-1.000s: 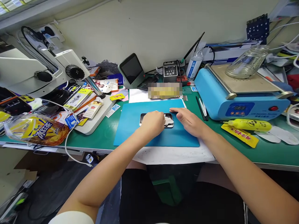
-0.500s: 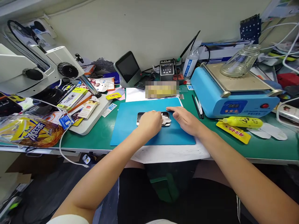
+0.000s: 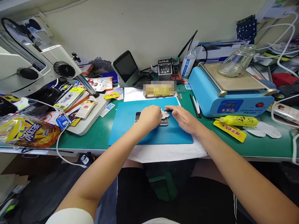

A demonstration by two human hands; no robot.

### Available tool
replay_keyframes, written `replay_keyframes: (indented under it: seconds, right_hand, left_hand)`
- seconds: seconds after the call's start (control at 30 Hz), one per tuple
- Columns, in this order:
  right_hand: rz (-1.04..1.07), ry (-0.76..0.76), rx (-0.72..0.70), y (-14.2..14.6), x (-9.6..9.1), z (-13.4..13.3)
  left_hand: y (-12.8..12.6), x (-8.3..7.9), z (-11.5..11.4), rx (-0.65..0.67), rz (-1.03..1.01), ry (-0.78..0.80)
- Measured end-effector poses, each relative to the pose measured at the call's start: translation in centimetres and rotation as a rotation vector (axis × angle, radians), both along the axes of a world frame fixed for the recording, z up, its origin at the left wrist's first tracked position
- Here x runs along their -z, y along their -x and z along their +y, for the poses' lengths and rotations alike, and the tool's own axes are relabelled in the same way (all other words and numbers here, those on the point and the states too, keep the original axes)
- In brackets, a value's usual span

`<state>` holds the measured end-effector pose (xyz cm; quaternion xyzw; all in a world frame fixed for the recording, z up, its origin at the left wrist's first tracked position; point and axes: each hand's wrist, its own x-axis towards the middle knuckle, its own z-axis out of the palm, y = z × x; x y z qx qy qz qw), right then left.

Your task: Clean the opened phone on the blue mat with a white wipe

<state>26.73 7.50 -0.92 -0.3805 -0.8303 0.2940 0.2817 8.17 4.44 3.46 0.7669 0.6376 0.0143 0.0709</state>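
Observation:
A smartphone (image 3: 164, 122) lies sideways on the blue work mat (image 3: 126, 132), its dark face partly covered. Over its middle, my left hand (image 3: 151, 117) is closed on a crumpled white tissue (image 3: 165, 114), which rests at the phone's right part. My left fingertips are hidden behind the hand. Just right of the phone, my right hand (image 3: 184, 119) lies with its fingers stretched out over the mat and thumb apart, and nothing shows in it.
A blue heated plate machine (image 3: 215, 102) carrying a glass jar (image 3: 237, 62) stands right. Tweezers (image 3: 196, 104) and a yellow tube (image 3: 240, 120) lie near it. A microscope (image 3: 60, 63) overhangs the left, above a bottle of tea (image 3: 35, 132). A cable (image 3: 58, 146) hangs off the edge.
The tissue in my left hand has shifted slightly toward the far edge of the phone. My right hand stays about where it was. The whole view has turned a little.

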Motion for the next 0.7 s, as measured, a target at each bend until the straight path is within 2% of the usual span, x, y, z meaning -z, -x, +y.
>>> replay_keyframes:
  seconds: [0.07,0.13,0.2,0.33,0.4,0.6,0.7]
  right_hand:
    - [0.004,0.005,-0.007,0.0,0.0,0.0]
    - [0.001,0.005,-0.015,0.1,0.0,0.0]
    - [-0.005,-0.002,-0.019,0.1,0.0,0.0]
    - [-0.008,-0.044,-0.023,0.1,0.0,0.0]
    - [-0.009,-0.051,-0.027,0.0,0.1,0.0]
    - [-0.014,-0.025,-0.009,0.0,0.3,0.0]
    - [-0.015,-0.021,-0.005,0.1,0.2,0.1]
  left_hand:
    - [0.7,0.1,-1.7,0.014,-0.003,0.007]
    - [0.9,0.1,-2.3,0.020,-0.001,0.015]
    - [0.6,0.0,-1.8,0.016,0.006,0.016]
    - [-1.1,-0.3,1.0,0.003,0.015,-0.001]
    - [-1.5,-0.4,1.4,-0.001,0.016,-0.005]
    - [0.0,0.2,-1.9,0.032,-0.002,0.002]
    - [-0.1,0.2,-1.8,0.029,-0.018,0.011]
